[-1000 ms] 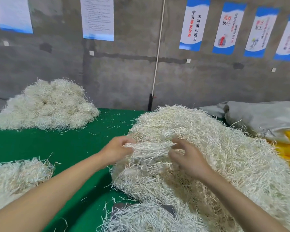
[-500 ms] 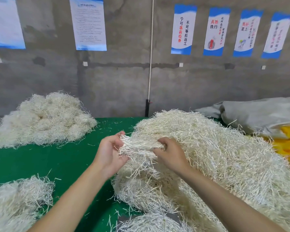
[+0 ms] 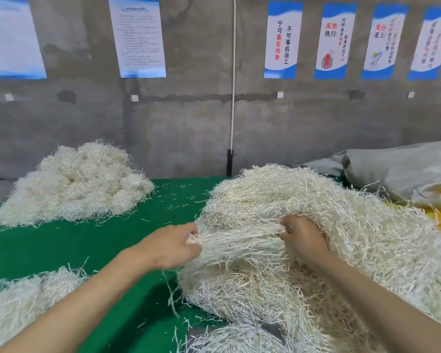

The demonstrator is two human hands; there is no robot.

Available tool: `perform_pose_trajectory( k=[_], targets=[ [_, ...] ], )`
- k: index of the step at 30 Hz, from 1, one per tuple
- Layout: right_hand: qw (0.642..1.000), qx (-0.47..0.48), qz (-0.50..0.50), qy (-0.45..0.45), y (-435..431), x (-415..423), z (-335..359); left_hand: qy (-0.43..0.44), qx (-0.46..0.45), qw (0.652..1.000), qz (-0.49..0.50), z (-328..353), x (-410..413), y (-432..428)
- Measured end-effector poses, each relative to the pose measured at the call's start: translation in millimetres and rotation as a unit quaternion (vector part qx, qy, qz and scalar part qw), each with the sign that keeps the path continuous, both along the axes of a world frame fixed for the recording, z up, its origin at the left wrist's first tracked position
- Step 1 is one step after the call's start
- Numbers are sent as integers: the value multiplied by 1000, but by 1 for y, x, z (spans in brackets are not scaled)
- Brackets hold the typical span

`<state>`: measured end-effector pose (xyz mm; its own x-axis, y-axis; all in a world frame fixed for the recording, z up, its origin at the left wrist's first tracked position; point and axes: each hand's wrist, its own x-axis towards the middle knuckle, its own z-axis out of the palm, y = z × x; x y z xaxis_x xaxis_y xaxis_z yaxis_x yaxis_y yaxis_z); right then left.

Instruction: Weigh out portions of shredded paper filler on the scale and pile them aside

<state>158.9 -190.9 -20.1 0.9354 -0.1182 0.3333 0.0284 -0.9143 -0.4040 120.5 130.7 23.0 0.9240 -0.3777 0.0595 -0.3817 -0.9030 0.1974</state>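
Stretching between both hands, a hank of shredded paper filler [image 3: 239, 238] spans the near face of the big heap [image 3: 354, 212] on the right half of the green bench [image 3: 61, 250]. The left hand [image 3: 173, 247] pinches one end in curled fingers; the right hand [image 3: 303, 240] grips the other, fingers dug into the strands. The filler looks very light, soft and springy, and probably tangles and sheds. A deep, full-fisted hold mid-clump should beat fingertip pinches.

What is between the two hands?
A bunch of paper shreds, stretched from the left hand to the right hand, over the big heap. The head view shows it.
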Motion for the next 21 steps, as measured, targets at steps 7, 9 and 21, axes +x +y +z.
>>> perform_pose_trajectory(
  k=[7,9,21],
  targets=[
    [978,179,103,-33,32,-22,19,-139,-36,988,57,-15,5,7],
    [966,203,132,-86,51,-36,29,-157,-145,973,83,-16,7,-1],
    [940,206,225,154,79,-33,12,-66,-676,715,166,29,-5,-51]
  ],
)
